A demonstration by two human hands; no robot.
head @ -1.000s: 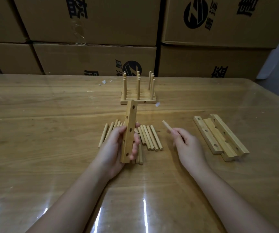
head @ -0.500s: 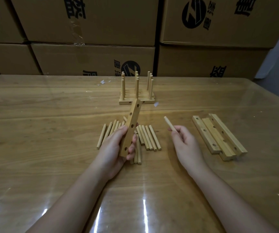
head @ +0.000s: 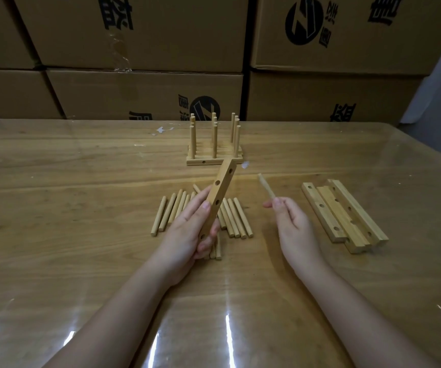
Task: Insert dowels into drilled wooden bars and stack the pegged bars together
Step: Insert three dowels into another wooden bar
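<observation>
A person's left hand (head: 187, 232) grips a drilled wooden bar (head: 220, 192) near the middle of a glossy table (head: 54, 208). The thumb lies along the bar's left face and the fingers curl round its near end. The bar leans far and to the right, with four holes showing along its face. Its near tip is buried in the palm, and its far tip overlaps the right front corner of the pegged bars (head: 195, 162) standing farther back.

The right hand (head: 293, 227), just right of centre, pinches a single dowel (head: 266, 188) between thumb and curled fingers. The dowel angles far and left, clear of the bar. It is slightly blurred, and its near end is lost inside the grip.

Loose dowels (head: 235, 220) lie in a row on the table under the left hand, which covers the middle of the row, so they cannot be counted. The pegged bars sit side by side with dowels upright in three columns. The rear dowels line up behind the front ones, and the number of bars is hard to make out.

To the right, well apart from the hands, undowelled bars (head: 344, 216) lie in a loose pile, and at least one bar is mostly hidden underneath. Cardboard boxes (head: 145, 94) wall off the far side, their black print cut by the frame. Both forearms run off the near edge.
</observation>
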